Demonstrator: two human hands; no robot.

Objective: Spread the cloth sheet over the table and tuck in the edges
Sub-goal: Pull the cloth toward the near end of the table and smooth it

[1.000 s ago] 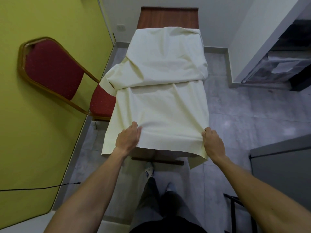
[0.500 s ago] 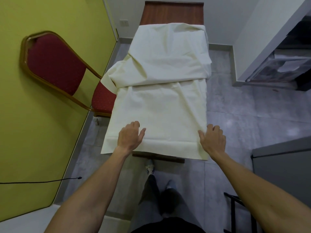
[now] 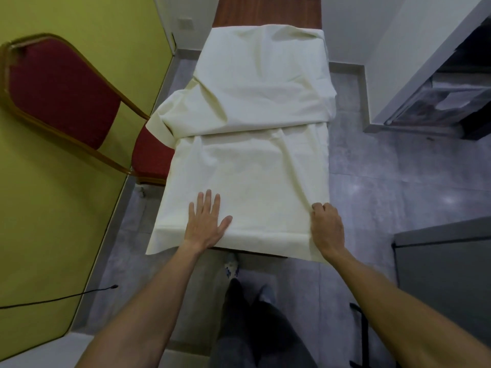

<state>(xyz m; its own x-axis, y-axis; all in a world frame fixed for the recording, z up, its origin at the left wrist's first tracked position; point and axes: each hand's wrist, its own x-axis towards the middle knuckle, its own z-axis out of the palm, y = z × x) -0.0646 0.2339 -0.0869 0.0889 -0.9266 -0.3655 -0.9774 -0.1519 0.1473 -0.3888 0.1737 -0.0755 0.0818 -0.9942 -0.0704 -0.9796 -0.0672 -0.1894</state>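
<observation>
So, the left hand (image 3: 206, 224) lies flat, fingers spread, on the sheet (image 3: 252, 176) by the counter's (image 3: 265, 9) near edge. The right hand (image 3: 326, 227) grips the sheet at the near right corner.

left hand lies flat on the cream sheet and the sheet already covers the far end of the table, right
Not quite. The left hand does lie flat on the cream sheet, but the far end of the table is bare wood, not covered, as the head view shows.
</observation>
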